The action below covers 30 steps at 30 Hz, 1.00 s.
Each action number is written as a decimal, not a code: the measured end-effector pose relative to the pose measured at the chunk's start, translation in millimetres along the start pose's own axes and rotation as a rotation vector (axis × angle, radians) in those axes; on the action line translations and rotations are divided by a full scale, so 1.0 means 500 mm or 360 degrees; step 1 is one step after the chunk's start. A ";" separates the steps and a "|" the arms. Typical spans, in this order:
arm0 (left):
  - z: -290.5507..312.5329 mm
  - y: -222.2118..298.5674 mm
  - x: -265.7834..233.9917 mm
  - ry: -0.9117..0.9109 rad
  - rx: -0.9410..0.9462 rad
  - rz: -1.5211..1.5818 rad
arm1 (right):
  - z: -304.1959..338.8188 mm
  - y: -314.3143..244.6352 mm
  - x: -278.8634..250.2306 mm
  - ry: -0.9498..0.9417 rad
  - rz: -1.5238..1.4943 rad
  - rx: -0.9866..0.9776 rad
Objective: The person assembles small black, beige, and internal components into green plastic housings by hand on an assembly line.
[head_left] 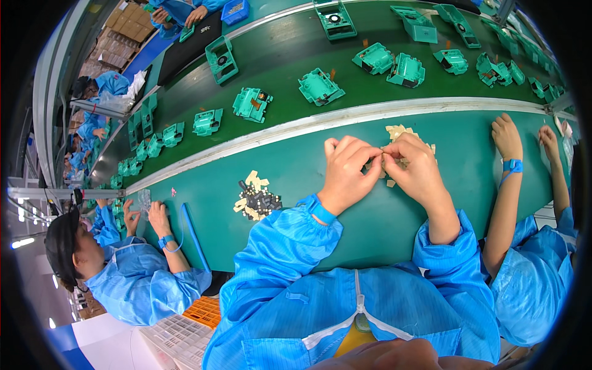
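Blue smock (271, 327) nearest; ahead, left hand (350, 166) and right hand (413, 171) pinch, thumbs to forefingers, on a tiny piece (382, 153), likely tan but too small to confirm, by the tan pile (402, 131) on the green bench (290, 151). I'd keep both pinches light and steady.

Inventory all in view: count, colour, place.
Flat conveyor belt: one, dark green, top
Boxy plastic housings: over twenty, teal, on belt
Flat worktop: one, green, centre
Small flat pieces: one pile, cream, right of centre
Small mixed pieces: one pile, black/cream, left of centre
Long narrow strip: one, blue, worktop's left
Lattice crates: at least two, orange, white, lower left
Stacked cartons: many, brown, upper left
Co-workers: several, blue-clad, left, right
Left hand: one, bare, centre
Right hand: one, bare, centre
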<state>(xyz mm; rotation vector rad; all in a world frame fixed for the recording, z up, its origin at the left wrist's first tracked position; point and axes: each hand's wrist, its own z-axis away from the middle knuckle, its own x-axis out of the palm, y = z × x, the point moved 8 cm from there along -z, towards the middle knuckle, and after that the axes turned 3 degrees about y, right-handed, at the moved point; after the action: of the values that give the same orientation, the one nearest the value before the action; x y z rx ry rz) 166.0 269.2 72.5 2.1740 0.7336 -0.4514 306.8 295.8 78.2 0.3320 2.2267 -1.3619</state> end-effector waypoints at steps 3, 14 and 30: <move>0.000 0.000 0.004 -0.0006 0.0000 -0.0006 | 0.002 0.002 -0.001 0.0004 0.0036 -0.0037; -0.006 0.009 0.017 -0.0034 -0.0043 0.0020 | 0.002 0.017 -0.016 0.0027 -0.0052 0.0037; -0.016 0.011 0.025 0.0050 -0.0114 -0.0011 | 0.010 0.102 -0.087 0.0166 0.0256 0.0593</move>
<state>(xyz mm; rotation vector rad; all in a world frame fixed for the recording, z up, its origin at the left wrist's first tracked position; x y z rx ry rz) 179.6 276.9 73.8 2.1165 0.7631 -0.3895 368.1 317.8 61.1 0.7116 1.9661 -1.6989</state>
